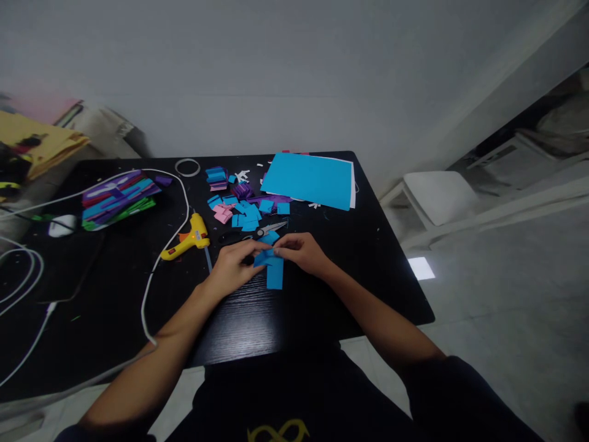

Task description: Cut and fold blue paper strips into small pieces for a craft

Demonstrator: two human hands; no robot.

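Pinching a small blue paper strip (275, 270) from both sides, the left hand (235, 265) and right hand (301, 252) meet near the middle of the black tabletop (257, 319). Each grip is narrow, fingertips closed on the upper end of the strip, whose lower part lies flat on the tabletop toward six o'clock. At twelve o'clock of the hands, just beyond them, lie scissors (269, 229) among a scatter of cut blue pieces (248, 212), with a few pink pieces (223, 212) beside them. Farther off at one o'clock rests a large blue sheet (309, 179). At ten o'clock of the left hand, near it, lies a yellow glue gun (188, 239), its white cord (159, 258) curving toward the near edge. Well apart at ten o'clock sits a stack of coloured paper strips (117, 199), and a tape ring (187, 167) lies at eleven o'clock near the far edge.
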